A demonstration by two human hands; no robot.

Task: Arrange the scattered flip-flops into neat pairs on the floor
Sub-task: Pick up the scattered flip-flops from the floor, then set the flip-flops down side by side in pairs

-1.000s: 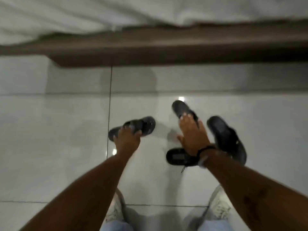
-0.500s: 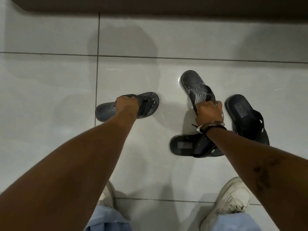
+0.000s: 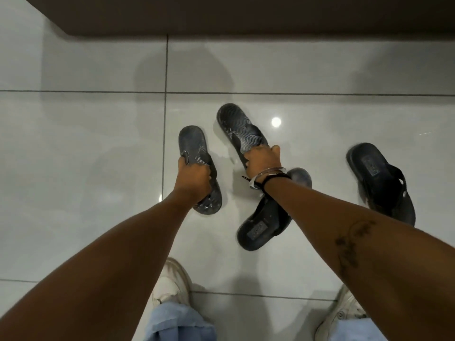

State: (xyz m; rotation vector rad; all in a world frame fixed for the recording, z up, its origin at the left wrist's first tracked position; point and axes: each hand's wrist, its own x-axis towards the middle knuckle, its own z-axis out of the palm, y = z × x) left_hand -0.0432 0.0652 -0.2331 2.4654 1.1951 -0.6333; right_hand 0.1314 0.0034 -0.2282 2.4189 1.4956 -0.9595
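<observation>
My left hand (image 3: 194,178) grips a dark patterned flip-flop (image 3: 192,145) by its strap, the sandal pointing away from me just right of a tile seam. My right hand (image 3: 262,161) holds the matching patterned flip-flop (image 3: 240,130) by its strap, angled up and to the left. Under my right wrist lies a plain black flip-flop (image 3: 261,228) on the floor, slanted, partly hidden by my forearm. A second plain black flip-flop (image 3: 380,179) lies by itself at the right.
Glossy white floor tiles (image 3: 86,143) spread all around. A dark brown furniture base (image 3: 246,13) runs along the top. My white sneakers (image 3: 172,281) (image 3: 344,313) and blue trouser legs stand at the bottom.
My left hand has turned its flip-flop from lying sideways to pointing away and brought it closer to the right one. The plain flip-flop under my wrist now lies slanted. The camera has tilted down.
</observation>
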